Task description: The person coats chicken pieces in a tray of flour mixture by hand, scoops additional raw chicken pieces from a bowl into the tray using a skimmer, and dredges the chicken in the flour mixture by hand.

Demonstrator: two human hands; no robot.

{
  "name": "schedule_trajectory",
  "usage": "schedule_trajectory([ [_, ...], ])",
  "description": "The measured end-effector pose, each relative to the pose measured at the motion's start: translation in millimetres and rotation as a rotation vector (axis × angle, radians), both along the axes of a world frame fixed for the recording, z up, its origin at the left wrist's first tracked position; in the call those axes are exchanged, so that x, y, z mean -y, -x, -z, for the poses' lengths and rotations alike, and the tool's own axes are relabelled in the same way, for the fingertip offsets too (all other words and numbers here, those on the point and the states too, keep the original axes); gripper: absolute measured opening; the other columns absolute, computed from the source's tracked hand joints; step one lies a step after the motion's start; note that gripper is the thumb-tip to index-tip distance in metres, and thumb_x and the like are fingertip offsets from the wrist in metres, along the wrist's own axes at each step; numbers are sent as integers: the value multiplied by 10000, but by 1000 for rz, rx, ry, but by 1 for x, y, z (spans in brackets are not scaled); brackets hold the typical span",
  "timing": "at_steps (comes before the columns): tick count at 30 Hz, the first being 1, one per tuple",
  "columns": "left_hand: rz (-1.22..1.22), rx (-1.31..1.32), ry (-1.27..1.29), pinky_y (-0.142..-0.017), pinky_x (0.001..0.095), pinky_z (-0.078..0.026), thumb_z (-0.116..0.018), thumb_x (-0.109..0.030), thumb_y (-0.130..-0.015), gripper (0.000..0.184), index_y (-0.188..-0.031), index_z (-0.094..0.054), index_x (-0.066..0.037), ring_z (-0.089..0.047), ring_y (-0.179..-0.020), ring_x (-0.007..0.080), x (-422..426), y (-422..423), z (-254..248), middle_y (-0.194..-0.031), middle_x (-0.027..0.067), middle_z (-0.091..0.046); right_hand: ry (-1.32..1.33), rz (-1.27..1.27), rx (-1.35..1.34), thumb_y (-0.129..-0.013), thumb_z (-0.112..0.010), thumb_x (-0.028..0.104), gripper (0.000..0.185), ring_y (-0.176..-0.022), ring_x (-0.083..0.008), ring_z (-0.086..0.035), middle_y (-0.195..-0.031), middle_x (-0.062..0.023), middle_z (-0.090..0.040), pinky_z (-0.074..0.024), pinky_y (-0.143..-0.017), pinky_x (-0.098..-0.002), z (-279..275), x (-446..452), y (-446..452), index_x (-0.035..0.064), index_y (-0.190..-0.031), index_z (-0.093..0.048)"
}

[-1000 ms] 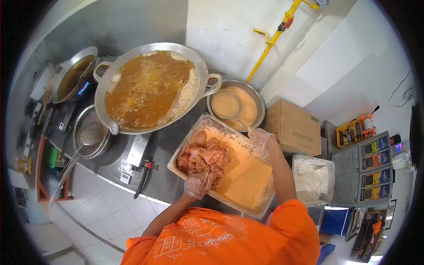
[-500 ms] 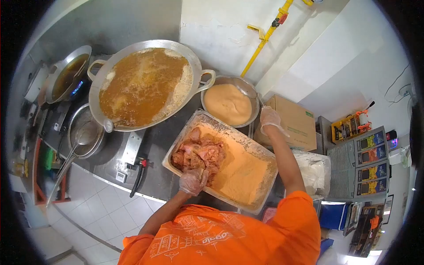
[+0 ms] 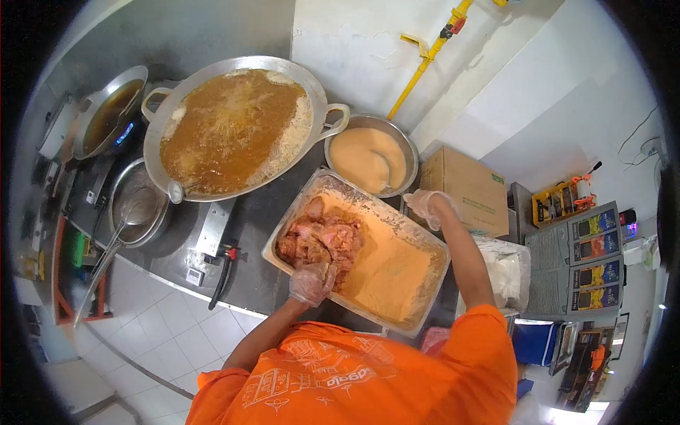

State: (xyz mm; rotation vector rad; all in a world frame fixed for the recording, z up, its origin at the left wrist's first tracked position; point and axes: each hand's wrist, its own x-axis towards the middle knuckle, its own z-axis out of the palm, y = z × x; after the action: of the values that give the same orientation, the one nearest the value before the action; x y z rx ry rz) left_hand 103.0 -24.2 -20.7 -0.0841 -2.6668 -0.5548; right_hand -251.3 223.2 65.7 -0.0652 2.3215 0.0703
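Note:
My left hand [image 3: 312,283], in a clear glove, has its fingers closed on a piece at the lower edge of the raw meat pile [image 3: 322,241]. This pile lies in the left part of a rectangular tray [image 3: 426,312] that also holds orange powder [image 3: 389,276]. My right hand [image 3: 431,208], gloved too, is closed at the handle of a ladle [image 3: 387,170], beside the tray's upper right edge. The ladle's head is partly sunk in orange batter [image 3: 358,156] in a round metal bowl [image 3: 413,159]; the fingers hide much of its handle.
A large pan [image 3: 320,113] of bubbling oil stands upper left, a smaller pan [image 3: 113,117] beyond it. A strainer [image 3: 138,207] rests over a pot. Right of the bowl are a cardboard box [image 3: 471,191] and a container of white powder [image 3: 504,276].
My right hand rose with the ladle to the bowl's right rim, then came down, and the ladle is back in the batter. My left hand has stayed at the meat.

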Motion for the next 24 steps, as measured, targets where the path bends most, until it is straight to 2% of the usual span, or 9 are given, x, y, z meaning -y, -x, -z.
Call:
schedule_trajectory([
  [3,29,183,-166,-555,437,-516,-553,-318,-997,354,-732,-615,-92,-641,-600,314,0,-6,-26,-638,116,-610,319,219,45,-1038,-447,470,493,-659,-197,-582,-802,-31,-654,-454,-632,-428,0,14,-36,45,-921,-669],
  [5,118,-72,114,-555,442,-514,-560,-312,-997,359,-716,-602,-92,-635,-596,318,3,-8,-19,-636,124,-603,693,491,119,-1032,-487,504,456,-647,-151,-524,-776,13,-594,-430,-617,-375,22,19,-38,83,-953,-647],
  [11,42,52,-155,-570,469,-517,-554,-342,-1010,385,-730,-599,-82,-624,-573,339,-1,2,26,-632,143,-600,702,608,159,-1018,-531,516,419,-687,-118,-491,-792,36,-552,-436,-657,-300,30,0,-51,113,-969,-636],
  [13,33,105,-182,-574,473,-519,-552,-351,-1011,393,-737,-602,-73,-631,-581,349,-1,2,15,-643,154,-613,756,644,132,-1017,-533,514,412,-700,-112,-487,-803,38,-543,-440,-671,-285,18,-8,-74,119,-954,-632],
  [15,26,155,-204,-578,477,-522,-550,-359,-1011,403,-743,-606,-64,-637,-588,360,0,4,-4,-655,164,-625,874,682,93,-1020,-495,511,504,-801,-176,-566,-963,-30,-625,-475,-741,-329,17,-20,-86,44,-1128,-649],
  [19,-4,361,-335,-662,494,-537,-535,-388,-1013,430,-809,-649,-27,-663,-700,414,-4,10,-39,-736,215,-667,645,575,92,-1005,-555,451,374,-789,-201,-612,-915,-39,-640,-513,-757,-368,52,-48,-52,86,-1033,-632],
  [21,13,492,-399,-728,501,-545,-533,-401,-1012,442,-854,-679,-15,-673,-775,439,-13,12,-41,-777,239,-680,124,-647,-480,-998,-544,313,289,-876,-304,-685,-971,-116,-690,-533,-799,-433,54,-53,-52,42,-1058,-625],
  [22,57,512,-480,-801,495,-536,-536,-411,-1009,440,-949,-687,-2,-667,-865,451,-20,13,-39,-853,260,-686,126,-629,-459,-998,-544,313,289,-876,-304,-685,-971,-116,-690,-533,-799,-433,48,-57,-69,42,-1058,-625],
  [24,163,549,-754,-985,467,-484,-539,-419,-1009,494,-1242,-635,6,-615,-1117,450,-35,11,-47,-1107,294,-665,223,-18,-852,-996,-512,209,238,-984,-380,-684,-1036,-191,-693,-531,-832,-479,-39,-23,-122,1,-1043,-617],
])
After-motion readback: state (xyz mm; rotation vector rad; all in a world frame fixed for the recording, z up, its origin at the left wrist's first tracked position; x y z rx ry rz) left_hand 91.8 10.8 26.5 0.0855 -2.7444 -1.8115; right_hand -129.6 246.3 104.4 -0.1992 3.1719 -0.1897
